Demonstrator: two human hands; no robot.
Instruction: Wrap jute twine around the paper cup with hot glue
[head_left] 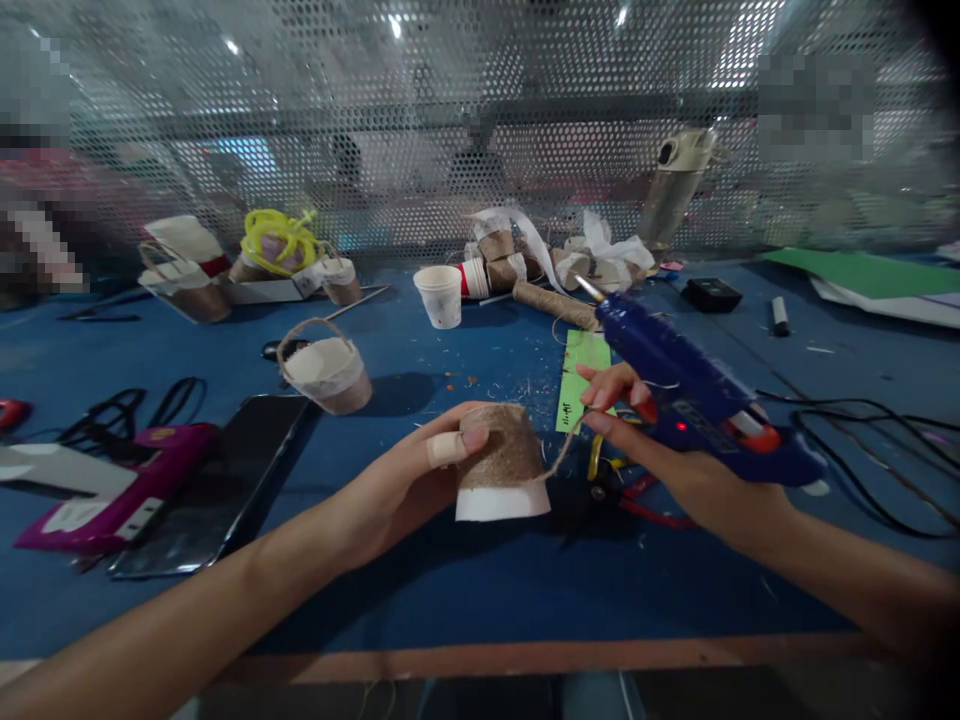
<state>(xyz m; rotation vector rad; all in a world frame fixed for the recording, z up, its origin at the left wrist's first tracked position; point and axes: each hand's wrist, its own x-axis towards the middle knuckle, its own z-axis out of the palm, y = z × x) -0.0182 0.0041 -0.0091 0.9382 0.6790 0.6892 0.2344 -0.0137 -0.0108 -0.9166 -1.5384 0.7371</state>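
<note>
Upside down, a paper cup point(504, 455) wrapped in brown twine shows a bare white band at its lower rim. My left hand point(431, 465), with a bandage on the thumb, is closed around the cup's left side. A loose twine end point(561, 455) runs from the cup to my right hand point(637, 430), which pinches it between thumb and finger. A blue glue gun point(675, 375) is also at my right hand, its nozzle pointing up and left and a red light lit. Its hold is partly hidden.
A small basket point(330, 372) stands left of the cup, and white cups point(441, 297) are behind. A green ruler point(574, 385) and pliers point(600, 490) lie near my right hand. At left are a black tablet point(225, 480) and a purple glue gun point(150, 490); cables point(885, 440) lie right.
</note>
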